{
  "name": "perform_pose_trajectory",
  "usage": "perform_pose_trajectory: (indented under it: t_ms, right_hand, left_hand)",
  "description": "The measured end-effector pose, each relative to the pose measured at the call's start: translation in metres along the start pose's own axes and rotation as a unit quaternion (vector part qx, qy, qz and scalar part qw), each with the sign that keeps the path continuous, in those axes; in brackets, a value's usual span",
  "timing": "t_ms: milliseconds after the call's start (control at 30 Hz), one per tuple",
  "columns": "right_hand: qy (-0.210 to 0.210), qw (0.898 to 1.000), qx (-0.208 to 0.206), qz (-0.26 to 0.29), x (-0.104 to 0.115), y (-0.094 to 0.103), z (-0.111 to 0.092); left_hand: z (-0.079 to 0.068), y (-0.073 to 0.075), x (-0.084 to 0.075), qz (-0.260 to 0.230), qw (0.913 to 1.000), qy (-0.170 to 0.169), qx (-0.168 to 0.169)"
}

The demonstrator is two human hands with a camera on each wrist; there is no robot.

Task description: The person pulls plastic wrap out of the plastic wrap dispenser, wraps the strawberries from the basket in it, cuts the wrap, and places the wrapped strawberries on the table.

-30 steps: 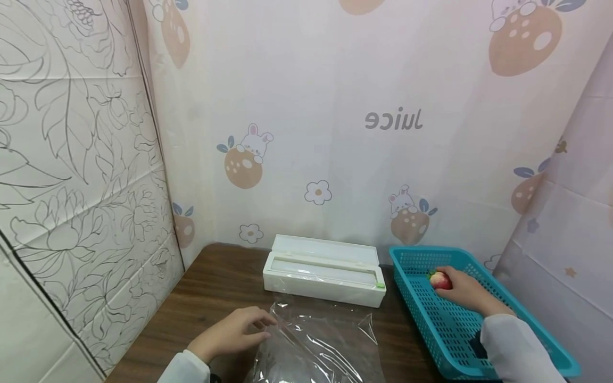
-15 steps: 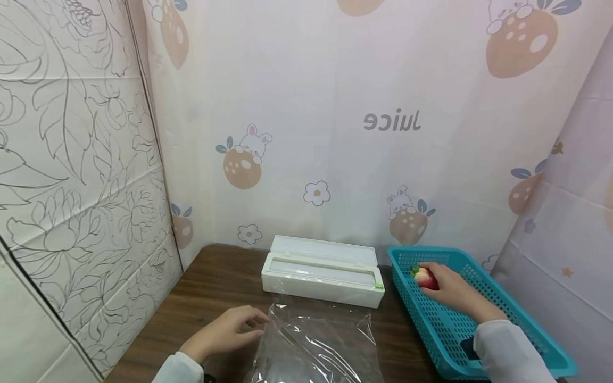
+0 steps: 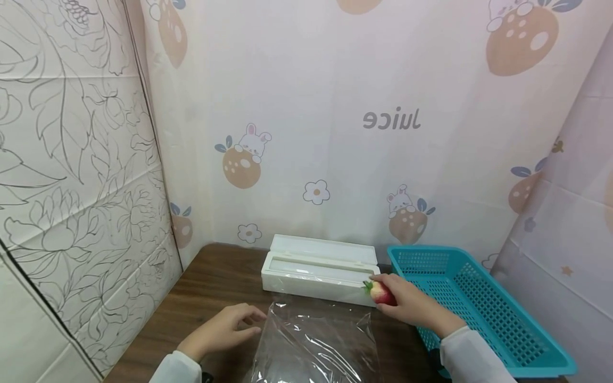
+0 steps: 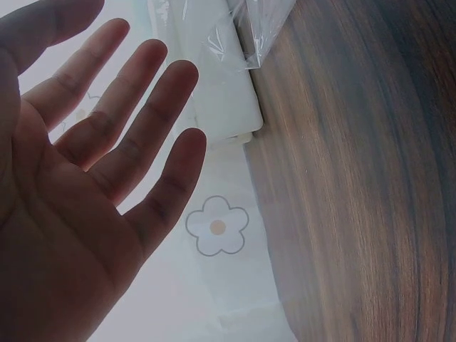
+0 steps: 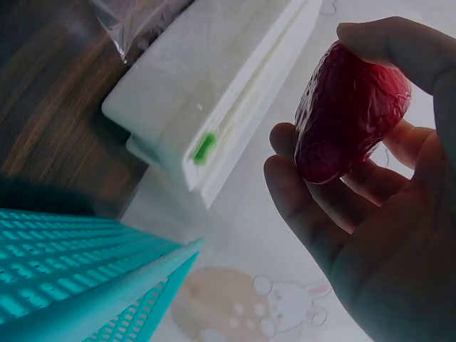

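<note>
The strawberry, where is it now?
In the head view, the right hand holds the strawberry right of centre, near the white box and left of the blue basket.

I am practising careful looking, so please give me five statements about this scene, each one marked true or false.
1. The right hand holds a strawberry. True.
2. Clear cling film lies on the wooden table in front of the white wrap dispenser. True.
3. The dispenser's lid is closed. False: it is open.
4. The left hand grips the film. False: its fingers are relaxed and hold nothing.
5. The turquoise basket stands to the right of the dispenser. True.
</note>
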State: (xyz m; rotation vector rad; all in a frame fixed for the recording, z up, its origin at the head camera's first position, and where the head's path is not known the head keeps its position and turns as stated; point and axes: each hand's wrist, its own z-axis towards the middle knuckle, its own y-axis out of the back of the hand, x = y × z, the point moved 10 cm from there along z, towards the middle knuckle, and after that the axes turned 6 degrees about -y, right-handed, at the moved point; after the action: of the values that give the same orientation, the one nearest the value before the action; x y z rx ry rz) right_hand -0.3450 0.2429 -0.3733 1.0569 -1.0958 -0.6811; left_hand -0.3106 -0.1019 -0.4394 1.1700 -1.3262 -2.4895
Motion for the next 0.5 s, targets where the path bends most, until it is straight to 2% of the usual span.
perform_pose_trajectory:
  t_ms: [267, 500]
  right_hand:
    - [0.030, 0.999, 0.013, -0.006, 0.022, -0.014, 0.001]
    - [0.077, 0.996, 0.048, 0.019, 0.050, -0.044, -0.006]
  left_hand:
    - [-0.001, -0.001, 0.001, -0.006, 1.0000, 0.000, 0.002]
    - [0.000, -0.005, -0.005, 0.003, 0.9998, -0.019, 0.004]
